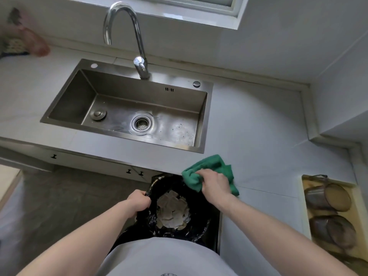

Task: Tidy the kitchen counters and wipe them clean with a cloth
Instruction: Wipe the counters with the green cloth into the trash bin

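Head camera looks down as the right hand bunches a green cloth at the counter edge, fingers curled round it. The left hand grips the black bin bag rim below. Soft and light, the cloth is best held bunched in the middle.

Brushed matt steel sink, glossy chrome tap, soft green cloth, shiny black plastic bin liner
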Demonstrator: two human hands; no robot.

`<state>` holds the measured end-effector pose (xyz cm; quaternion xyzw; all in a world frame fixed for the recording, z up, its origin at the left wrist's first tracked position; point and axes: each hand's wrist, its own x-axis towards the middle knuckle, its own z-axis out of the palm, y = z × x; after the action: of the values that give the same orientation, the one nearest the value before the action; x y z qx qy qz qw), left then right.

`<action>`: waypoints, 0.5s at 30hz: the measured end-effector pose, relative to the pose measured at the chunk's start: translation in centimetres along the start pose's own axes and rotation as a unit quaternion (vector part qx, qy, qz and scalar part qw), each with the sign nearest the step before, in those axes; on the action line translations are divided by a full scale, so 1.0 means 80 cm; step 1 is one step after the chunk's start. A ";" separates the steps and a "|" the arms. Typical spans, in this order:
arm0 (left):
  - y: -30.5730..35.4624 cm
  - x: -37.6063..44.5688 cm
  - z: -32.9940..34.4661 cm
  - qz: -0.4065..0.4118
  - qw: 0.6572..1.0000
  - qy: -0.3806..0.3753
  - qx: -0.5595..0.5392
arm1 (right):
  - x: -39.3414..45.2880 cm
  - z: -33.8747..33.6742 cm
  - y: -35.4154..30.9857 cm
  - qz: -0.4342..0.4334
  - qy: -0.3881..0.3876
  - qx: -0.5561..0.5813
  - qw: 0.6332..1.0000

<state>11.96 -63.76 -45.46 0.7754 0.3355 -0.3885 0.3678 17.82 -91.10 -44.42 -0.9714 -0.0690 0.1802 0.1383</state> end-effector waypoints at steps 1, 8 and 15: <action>0.000 -0.001 0.002 0.002 1.000 -0.002 -0.001 | -0.011 0.007 -0.014 -0.024 -0.029 0.013 0.999; -0.008 0.000 -0.001 -0.005 1.000 -0.004 0.000 | -0.049 -0.011 -0.042 -0.062 -0.065 0.092 0.992; -0.013 0.007 0.000 -0.001 1.000 -0.009 0.000 | -0.006 -0.121 0.036 0.055 0.089 0.173 0.979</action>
<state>11.43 -63.12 -46.28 0.7720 0.3327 -0.3955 0.3701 21.18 -96.27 -36.43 -0.9473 0.0296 0.1100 0.2995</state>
